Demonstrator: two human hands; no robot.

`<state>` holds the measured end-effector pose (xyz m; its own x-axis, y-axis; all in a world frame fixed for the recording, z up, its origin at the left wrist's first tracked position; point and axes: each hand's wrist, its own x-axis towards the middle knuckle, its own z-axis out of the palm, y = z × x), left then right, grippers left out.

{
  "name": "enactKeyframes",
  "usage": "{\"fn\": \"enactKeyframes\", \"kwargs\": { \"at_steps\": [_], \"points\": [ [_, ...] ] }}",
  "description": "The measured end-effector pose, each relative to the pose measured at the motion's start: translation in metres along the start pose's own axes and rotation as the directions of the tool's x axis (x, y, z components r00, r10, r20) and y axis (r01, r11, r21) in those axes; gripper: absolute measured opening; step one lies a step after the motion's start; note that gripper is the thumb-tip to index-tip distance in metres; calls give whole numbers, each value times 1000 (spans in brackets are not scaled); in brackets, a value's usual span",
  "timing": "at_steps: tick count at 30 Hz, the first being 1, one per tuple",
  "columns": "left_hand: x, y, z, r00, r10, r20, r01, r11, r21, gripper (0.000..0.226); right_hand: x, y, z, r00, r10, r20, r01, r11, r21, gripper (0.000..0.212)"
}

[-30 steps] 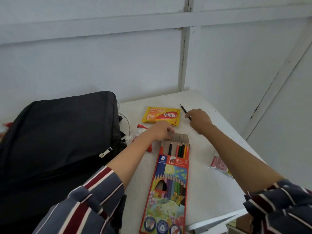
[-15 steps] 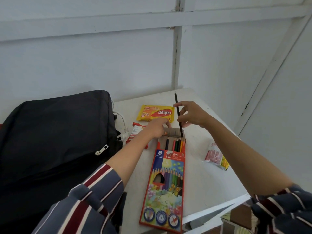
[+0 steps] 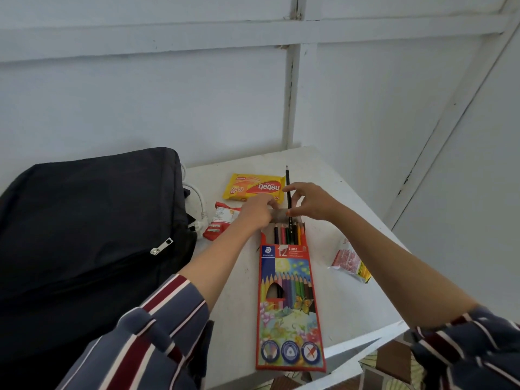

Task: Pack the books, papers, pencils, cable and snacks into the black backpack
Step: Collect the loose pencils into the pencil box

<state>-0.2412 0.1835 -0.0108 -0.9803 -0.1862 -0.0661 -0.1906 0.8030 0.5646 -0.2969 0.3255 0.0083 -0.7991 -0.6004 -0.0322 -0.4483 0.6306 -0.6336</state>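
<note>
A colourful pencil box (image 3: 287,299) lies open on the white table (image 3: 351,311), coloured pencils showing at its far end. My right hand (image 3: 309,202) pinches a black pencil (image 3: 288,187) upright, its lower end among the pencils at the box mouth. My left hand (image 3: 257,209) holds back the box flap. The black backpack (image 3: 84,237) lies at the left, zipped. A yellow wafer snack (image 3: 253,187) lies beyond the hands, a red-white snack (image 3: 221,223) beside the backpack, a pink-yellow snack (image 3: 350,263) at the right. A white cable (image 3: 198,204) lies by the backpack.
The table sits in a corner of white walls (image 3: 168,102). Its right edge and near edge (image 3: 365,344) are close to the box. A patterned floor (image 3: 388,367) shows below the near edge.
My right hand picked the black pencil off the table, turned it upright and brought it left to the box mouth. My left hand stayed on the flap.
</note>
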Motion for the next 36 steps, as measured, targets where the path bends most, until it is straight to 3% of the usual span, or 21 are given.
{"fn": "enactKeyframes", "kwargs": {
  "at_steps": [9, 14, 21, 36],
  "points": [
    [-10, 1, -9, 999, -24, 40, 21, 997, 68, 26, -5, 1, 6, 969, 26, 245, 22, 982, -190, 86],
    [-14, 1, -13, 994, -34, 105, 28, 998, 65, 28, -15, -3, 3, 933, 75, 351, 36, 953, -300, 88],
    [-24, 4, -16, 988, -8, 156, -2, 998, 61, 27, -28, -5, 7, 932, 38, 360, 67, 960, -273, 104],
    [-44, 4, -19, 975, 65, 212, -97, 985, 145, 35, -47, -13, 12, 955, 87, 284, 34, 918, -394, 88]
  ]
}}
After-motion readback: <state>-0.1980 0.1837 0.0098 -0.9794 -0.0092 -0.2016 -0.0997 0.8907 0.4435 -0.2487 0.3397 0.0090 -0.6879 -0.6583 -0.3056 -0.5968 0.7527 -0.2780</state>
